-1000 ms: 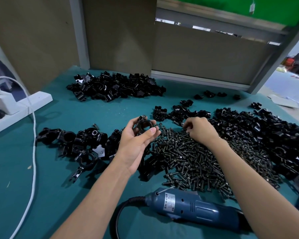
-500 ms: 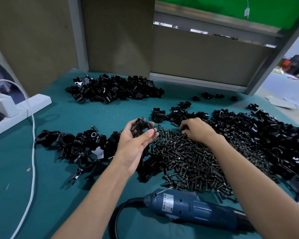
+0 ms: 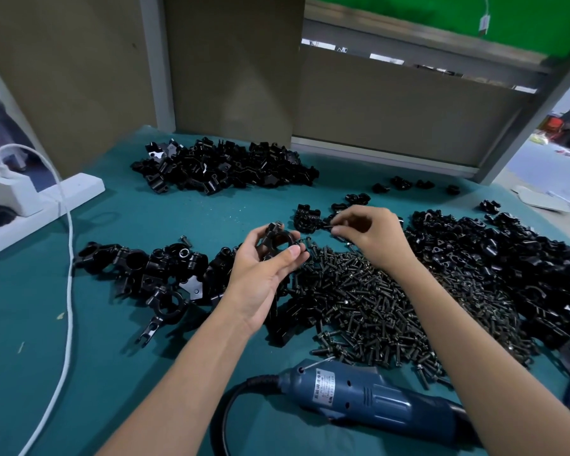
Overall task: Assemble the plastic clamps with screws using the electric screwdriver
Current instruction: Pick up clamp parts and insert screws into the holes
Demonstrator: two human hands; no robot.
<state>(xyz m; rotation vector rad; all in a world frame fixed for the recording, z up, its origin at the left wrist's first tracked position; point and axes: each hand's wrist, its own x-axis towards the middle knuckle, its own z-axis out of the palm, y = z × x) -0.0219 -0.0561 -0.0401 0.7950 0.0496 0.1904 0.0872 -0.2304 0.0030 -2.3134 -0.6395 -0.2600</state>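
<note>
My left hand [image 3: 266,277] holds a black plastic clamp [image 3: 276,240] with a round bore, raised above the teal mat. My right hand [image 3: 372,234] hovers just to its right, fingertips pinched on a small dark screw [image 3: 330,227] near the clamp. Below both hands lies a wide heap of dark screws [image 3: 369,301]. The blue electric screwdriver [image 3: 359,394] lies on its side at the near edge, under my right forearm, with its black cord curling left.
Assembled clamps [image 3: 152,271] lie in a row at the left. More black clamp parts are piled at the back [image 3: 224,167] and at the right [image 3: 500,258]. A white power strip [image 3: 46,205] with a white cable [image 3: 69,291] sits at the far left.
My right hand has lifted off the screw heap with a screw and moved up and toward the clamp. My left hand has kept the clamp almost still.
</note>
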